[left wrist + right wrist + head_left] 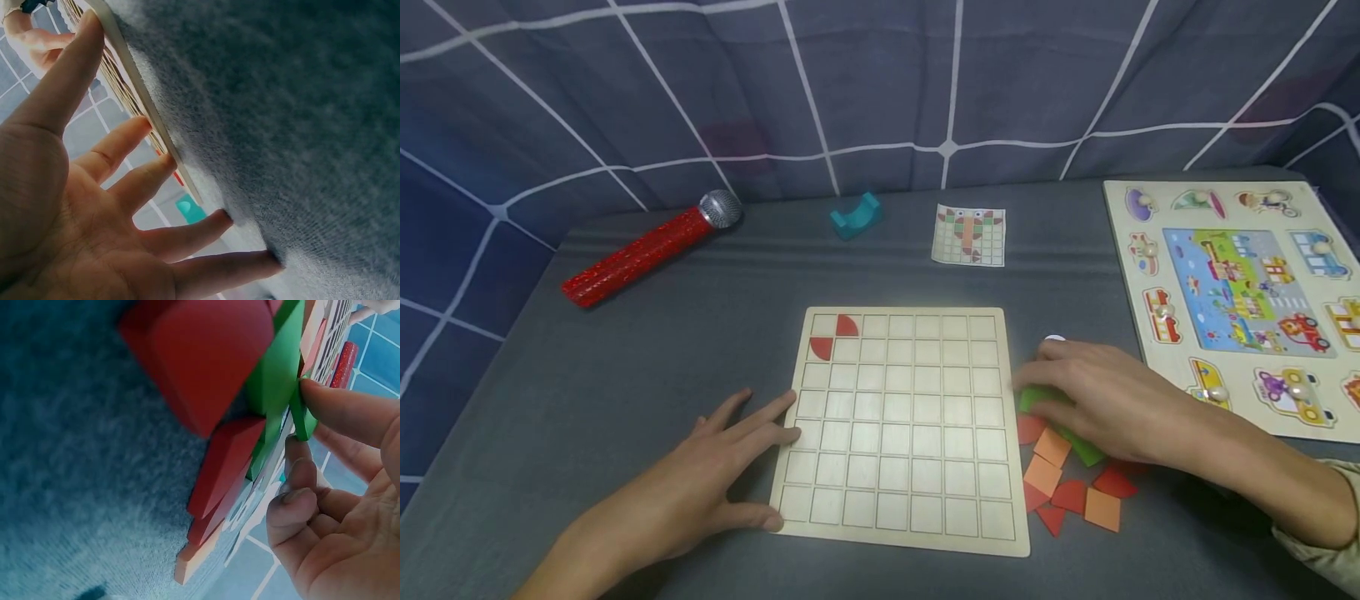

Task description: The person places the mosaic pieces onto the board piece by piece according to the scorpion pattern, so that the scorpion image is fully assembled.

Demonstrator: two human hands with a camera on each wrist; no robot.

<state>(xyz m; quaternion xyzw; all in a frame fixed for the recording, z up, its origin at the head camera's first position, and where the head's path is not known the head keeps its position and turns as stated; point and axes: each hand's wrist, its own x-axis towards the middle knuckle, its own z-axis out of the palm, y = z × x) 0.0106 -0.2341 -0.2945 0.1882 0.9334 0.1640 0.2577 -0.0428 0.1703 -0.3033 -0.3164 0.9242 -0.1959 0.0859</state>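
Observation:
A pale wooden grid board (891, 437) lies flat on the table, with two red quarter-circle tiles (847, 326) in its far left corner. My left hand (696, 479) has its fingers spread; its thumb and some fingertips touch the board's left edge. Right of the board, my right hand (1101, 404) pinches a small green tile (302, 415) between thumb and fingers, over a pile of tiles. The pile includes other green tiles (278, 369), orange squares (1102, 509) and red tiles (1069, 497). My right hand hides part of the pile in the head view.
A small printed pattern card (968, 237) lies beyond the board. Further left are a teal curved piece (857, 217) and a red microphone (643, 254). A knobbed picture puzzle (1126, 242) sits at the right, close to my right forearm. Checked cloth (880, 92) hangs behind the table.

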